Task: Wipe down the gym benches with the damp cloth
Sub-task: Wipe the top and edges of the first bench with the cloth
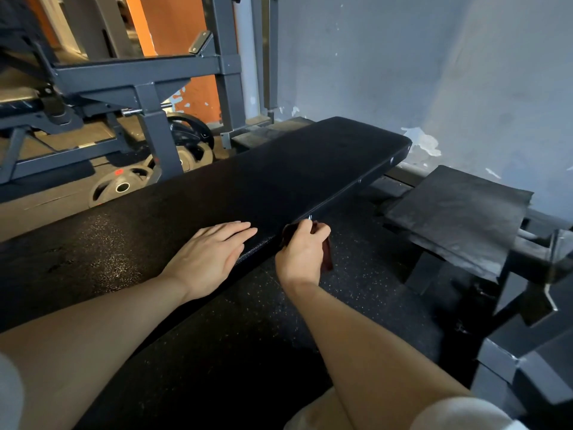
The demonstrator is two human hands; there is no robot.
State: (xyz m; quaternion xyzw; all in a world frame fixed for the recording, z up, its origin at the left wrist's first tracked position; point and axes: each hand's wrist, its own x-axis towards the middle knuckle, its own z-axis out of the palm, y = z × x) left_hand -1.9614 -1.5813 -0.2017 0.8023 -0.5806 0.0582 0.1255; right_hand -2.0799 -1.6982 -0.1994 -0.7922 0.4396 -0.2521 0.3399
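Note:
A long black padded gym bench [279, 172] runs from the lower left to the upper right of the head view. My left hand [210, 256] rests flat on its top near the front edge, fingers straight. My right hand [302, 252] grips a dark reddish-brown cloth [325, 257] and holds it against the bench's near side edge. Most of the cloth is hidden behind my fingers; a fold hangs below the hand.
A second, smaller black pad [459, 212] sits on a frame at the right. Grey steel rack frames [148, 88] and weight plates [124, 186] stand on the floor behind the bench. Speckled black rubber flooring [356, 305] lies below; a grey-blue wall [434, 72] closes the back.

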